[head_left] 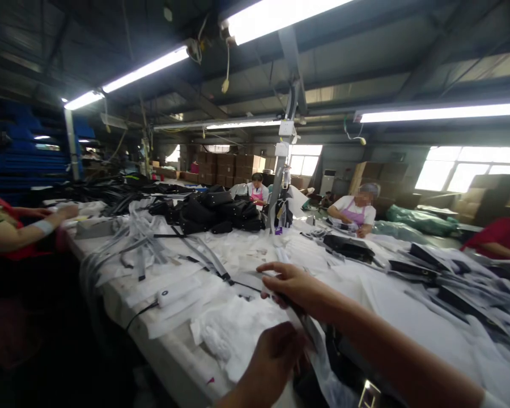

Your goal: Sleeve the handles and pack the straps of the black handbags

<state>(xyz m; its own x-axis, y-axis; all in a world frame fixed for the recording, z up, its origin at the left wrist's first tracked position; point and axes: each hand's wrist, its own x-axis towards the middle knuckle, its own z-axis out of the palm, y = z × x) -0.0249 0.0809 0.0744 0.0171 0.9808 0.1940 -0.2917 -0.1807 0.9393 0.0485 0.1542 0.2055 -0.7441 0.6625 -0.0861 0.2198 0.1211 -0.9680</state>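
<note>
My right hand (291, 285) reaches forward over the long white table (408, 317), fingers curled around a clear plastic strip or wrapper (312, 334) that runs back toward me. My left hand (274, 360) is low and close to me, closed on the near part of the same plastic piece. White crumpled wrapping (233, 331) lies just left of my hands. A dark item with a metal buckle (368, 394) sits below my right forearm.
Black bags (221, 212) are piled mid-table, with grey straps (153, 241) and flat black pieces (425, 263) scattered around. A co-worker's arm (29, 226) rests on the table at left; two people sit at the far end, another sleeve (499, 241) at right. Cardboard boxes stand behind.
</note>
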